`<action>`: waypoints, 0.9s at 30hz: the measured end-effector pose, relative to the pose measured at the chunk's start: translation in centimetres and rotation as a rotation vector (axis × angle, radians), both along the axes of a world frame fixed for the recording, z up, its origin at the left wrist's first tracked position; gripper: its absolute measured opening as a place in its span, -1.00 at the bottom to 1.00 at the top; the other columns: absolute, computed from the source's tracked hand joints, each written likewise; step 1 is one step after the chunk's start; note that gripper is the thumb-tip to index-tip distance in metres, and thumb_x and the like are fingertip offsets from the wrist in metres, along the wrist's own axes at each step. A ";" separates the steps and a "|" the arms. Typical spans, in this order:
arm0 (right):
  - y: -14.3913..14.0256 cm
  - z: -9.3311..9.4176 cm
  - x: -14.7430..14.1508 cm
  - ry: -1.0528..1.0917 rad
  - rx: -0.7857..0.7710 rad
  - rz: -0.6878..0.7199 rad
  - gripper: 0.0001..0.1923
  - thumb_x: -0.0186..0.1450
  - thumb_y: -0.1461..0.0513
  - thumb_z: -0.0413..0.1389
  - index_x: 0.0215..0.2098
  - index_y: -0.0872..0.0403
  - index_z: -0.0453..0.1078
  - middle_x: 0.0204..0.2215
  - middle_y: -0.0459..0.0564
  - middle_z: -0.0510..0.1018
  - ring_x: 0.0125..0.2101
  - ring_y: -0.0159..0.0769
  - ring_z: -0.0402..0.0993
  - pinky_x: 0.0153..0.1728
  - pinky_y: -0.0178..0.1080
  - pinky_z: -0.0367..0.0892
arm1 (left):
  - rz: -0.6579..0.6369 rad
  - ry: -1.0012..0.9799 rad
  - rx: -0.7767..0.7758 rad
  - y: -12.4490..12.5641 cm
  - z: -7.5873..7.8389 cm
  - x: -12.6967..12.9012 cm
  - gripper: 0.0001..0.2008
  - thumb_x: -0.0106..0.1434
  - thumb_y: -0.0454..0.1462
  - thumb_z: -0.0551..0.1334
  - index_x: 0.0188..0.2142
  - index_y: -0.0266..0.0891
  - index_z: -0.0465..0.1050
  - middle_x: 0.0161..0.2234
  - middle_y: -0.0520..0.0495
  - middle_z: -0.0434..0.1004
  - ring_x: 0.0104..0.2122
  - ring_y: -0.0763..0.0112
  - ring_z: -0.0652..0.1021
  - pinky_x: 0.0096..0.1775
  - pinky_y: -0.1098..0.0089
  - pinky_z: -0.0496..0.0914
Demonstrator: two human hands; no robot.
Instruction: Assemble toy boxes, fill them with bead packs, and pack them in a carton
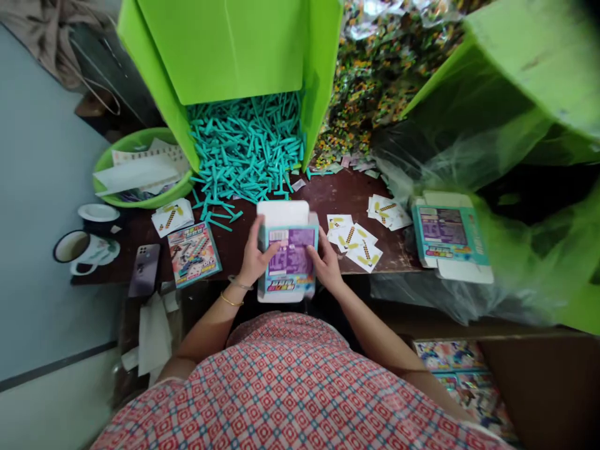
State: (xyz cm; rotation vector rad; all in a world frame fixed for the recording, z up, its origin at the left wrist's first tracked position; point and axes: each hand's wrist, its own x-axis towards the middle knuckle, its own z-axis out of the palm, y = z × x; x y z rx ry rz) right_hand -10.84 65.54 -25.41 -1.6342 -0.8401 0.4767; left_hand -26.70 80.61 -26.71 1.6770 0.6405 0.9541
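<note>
Between both hands, over the table's front edge, is a small teal and purple cardboard box (291, 259) with its white end flaps out. My left hand (255, 256) grips its left side, thumb on the printed panel. The right side is gripped by my right hand (325, 259), thumb also on the front. Nearest on the left lies a flat printed packet (194, 253). To the right, several white cards (355, 242) with a yellow pickaxe-like picture are spread out. Beyond the box, a heap of teal plastic hammer-shaped pieces (246, 147) spills onto the table.
A green bin (229, 50) stands behind the teal heap, with small colourful packets (370, 81) to its right. At left are a green basket (159, 199), an enamel mug (84, 250) and a phone (144, 270). Another open box (447, 234) lies right, beside clear plastic (506, 275).
</note>
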 end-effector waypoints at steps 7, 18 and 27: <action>3.2 -2.9 -2.0 0.012 -0.103 0.074 -0.38 0.44 -0.25 -0.08 -0.36 0.06 0.44 -0.39 -0.01 0.56 -0.33 -0.22 0.47 -0.25 -0.22 0.40 | -0.041 0.152 -0.219 0.1 -1.2 -3.4 -0.61 0.32 0.03 0.28 -0.06 -0.21 0.51 -0.12 -0.10 0.61 -0.13 0.22 0.58 -0.04 0.30 0.46; 6.4 -0.2 0.5 -0.252 -0.119 0.357 -0.63 0.41 0.00 0.14 0.00 0.02 0.59 0.06 0.11 0.63 -0.04 -0.15 0.57 0.07 -0.10 0.43 | 0.229 -0.207 -0.762 -1.1 -1.7 -4.9 -0.40 0.16 -0.12 0.34 0.20 -0.10 0.42 0.09 -0.06 0.61 0.00 0.23 0.60 0.02 0.31 0.47; 6.7 0.8 -0.7 -0.202 -0.086 0.630 -0.59 0.44 -0.07 0.12 -0.11 -0.03 0.70 -0.06 0.04 0.72 -0.02 -0.08 0.65 0.07 0.01 0.52 | -0.085 -0.175 -1.077 0.4 -1.7 -5.3 -0.52 0.03 -0.19 0.23 -0.04 -0.27 0.60 -0.17 -0.14 0.73 -0.13 0.11 0.68 0.01 0.14 0.52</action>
